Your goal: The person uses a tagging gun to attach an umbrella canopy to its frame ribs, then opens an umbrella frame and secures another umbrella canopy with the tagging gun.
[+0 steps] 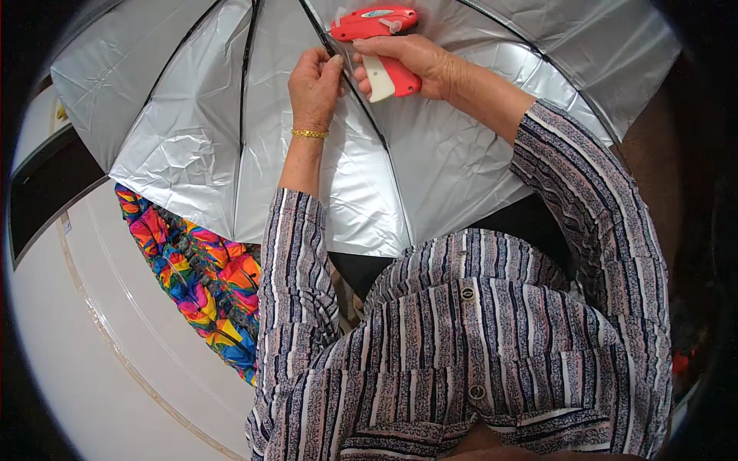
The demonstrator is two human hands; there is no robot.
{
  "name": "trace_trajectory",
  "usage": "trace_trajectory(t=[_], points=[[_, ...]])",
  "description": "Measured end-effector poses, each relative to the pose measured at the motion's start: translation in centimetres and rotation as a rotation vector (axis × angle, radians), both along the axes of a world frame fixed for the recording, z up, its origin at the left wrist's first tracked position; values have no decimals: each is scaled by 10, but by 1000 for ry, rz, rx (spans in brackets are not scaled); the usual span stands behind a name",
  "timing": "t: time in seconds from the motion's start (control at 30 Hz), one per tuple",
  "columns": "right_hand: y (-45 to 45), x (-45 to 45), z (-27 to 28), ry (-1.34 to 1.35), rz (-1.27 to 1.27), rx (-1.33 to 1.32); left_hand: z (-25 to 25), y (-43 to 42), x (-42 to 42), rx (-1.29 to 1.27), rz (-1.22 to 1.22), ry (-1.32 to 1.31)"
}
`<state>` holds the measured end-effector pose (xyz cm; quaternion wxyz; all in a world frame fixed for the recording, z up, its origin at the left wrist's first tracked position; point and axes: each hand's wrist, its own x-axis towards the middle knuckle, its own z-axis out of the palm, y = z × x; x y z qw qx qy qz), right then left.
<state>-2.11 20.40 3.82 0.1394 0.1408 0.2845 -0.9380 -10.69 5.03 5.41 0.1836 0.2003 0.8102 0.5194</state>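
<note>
An open umbrella canopy with a silver lining spreads across my lap, its thin black ribs running outward. My left hand, with a gold bracelet at the wrist, is closed in a pinch on a black umbrella rib. In my right hand is a red and white tagging gun, fingers wrapped round its handle. The gun's body lies just above the hands, its front end toward the left and close to the rib. Whatever else my left fingertips may hold is hidden.
Several folded rainbow-coloured umbrellas lie in a heap at the left, partly under the canopy. A white curved surface stretches along the lower left. A dark flat panel stands by the canopy's left edge.
</note>
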Motion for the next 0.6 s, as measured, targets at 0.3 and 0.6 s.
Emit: trace_trajectory(t=[0.3,0.6], points=[[5,-1,0,37,12,25,5,1,1,-1,-35,-30],[7,-4,-7,63,49,-62,6,0,1,26,-30,-51]])
